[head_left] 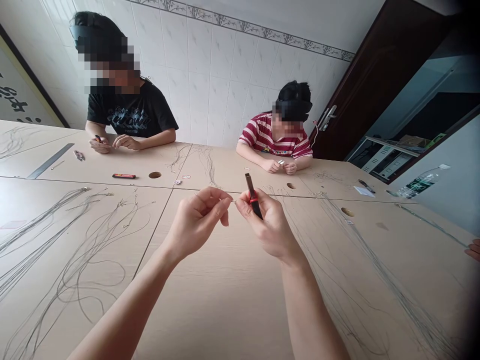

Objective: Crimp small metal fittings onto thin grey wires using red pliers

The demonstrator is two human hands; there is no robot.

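Note:
My left hand point(202, 215) is closed, with thumb and forefinger pinched at a tiny, thin golden piece point(235, 201) that spans the small gap between my hands. My right hand point(268, 225) is closed too, its thumb tip meeting the other end of that piece. Held in the right palm is a slim black-and-red tool point(253, 196) with a flat metal end pointing up; its exact kind is unclear. Both hands are raised over the table point(217, 300). Left of them lie loose grey cords point(80, 265) with small metal ends.
Pale cords point(390, 275) stretch along the right side. Two co-workers sit opposite, one in a black shirt point(131, 112), one in a striped shirt point(258, 132). A metal ruler point(50, 161), a red-and-black item point(123, 176) and a bottle point(423, 181) are on the table. Another person's fingers point(474, 249) show at right.

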